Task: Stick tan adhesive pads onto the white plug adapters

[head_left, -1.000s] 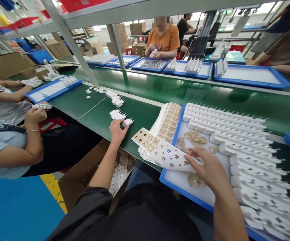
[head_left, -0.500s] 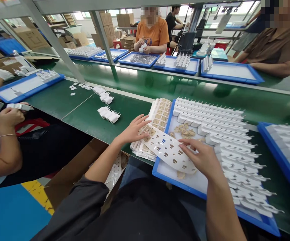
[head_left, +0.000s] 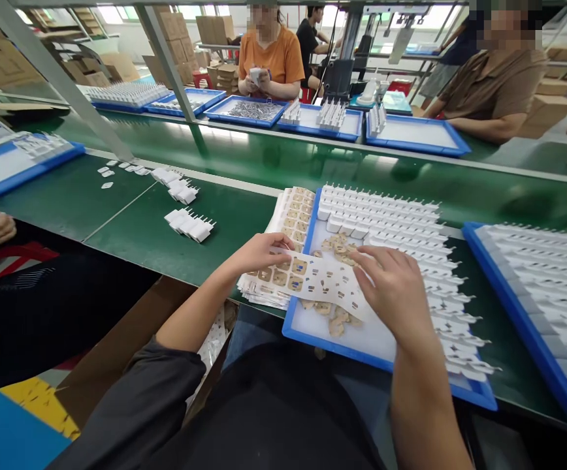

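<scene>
1. Sticker sheet point(head_left: 326, 279), one: across the paper stack point(head_left: 264, 295) and the blue tray's point(head_left: 337, 353) left part.
2. Your left hand point(head_left: 262, 253): thumb and fingers pinching the sheet's upper edge.
3. Your right hand point(head_left: 395, 287): curved at its right end; grip cannot be told.
4. White plugs point(head_left: 386, 222): rows, tray's right side.

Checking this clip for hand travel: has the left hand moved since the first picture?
Yes. The left hand has moved right, from the white plugs to the sticker sheet, nearer the blue tray.
</scene>
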Motion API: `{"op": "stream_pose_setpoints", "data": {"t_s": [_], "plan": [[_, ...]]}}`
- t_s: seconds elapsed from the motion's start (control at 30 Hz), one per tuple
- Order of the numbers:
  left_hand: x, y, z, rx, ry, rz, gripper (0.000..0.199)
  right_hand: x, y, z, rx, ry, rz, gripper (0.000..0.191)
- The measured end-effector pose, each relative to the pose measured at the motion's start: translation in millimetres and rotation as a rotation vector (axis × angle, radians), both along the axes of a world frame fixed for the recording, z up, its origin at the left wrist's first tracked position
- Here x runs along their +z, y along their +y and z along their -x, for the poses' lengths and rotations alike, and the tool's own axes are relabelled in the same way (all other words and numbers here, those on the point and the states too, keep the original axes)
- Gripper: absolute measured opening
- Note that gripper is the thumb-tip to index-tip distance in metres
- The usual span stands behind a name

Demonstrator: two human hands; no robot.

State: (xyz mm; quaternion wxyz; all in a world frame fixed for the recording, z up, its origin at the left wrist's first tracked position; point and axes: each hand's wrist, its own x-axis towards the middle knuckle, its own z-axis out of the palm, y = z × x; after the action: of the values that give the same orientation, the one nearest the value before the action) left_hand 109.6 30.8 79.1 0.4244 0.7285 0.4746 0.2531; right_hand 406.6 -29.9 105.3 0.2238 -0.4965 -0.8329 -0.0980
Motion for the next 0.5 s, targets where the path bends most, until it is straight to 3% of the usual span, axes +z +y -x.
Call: {"op": "stream_pose_setpoints", "data": {"t_s": [0.17, 0.33, 0.5], "plan": [[-2.1, 1, -12, 0.044, -0.069, 0.067, 0.03, 3.6, -2, 32, 0.197, -0.058, 0.031, 0.024], [-2.3, -5, -19, 0.003, -0.216, 0.193, 0.036, -17.6, 12, 51, 0.27, 0.055, 0.077, 0.019], [-1.3, -11, -22, 0.012, -0.327, 0.335, 0.043, -32.5, 19, 57, 0.3, 0.207, -0.001, 0.015]]}}
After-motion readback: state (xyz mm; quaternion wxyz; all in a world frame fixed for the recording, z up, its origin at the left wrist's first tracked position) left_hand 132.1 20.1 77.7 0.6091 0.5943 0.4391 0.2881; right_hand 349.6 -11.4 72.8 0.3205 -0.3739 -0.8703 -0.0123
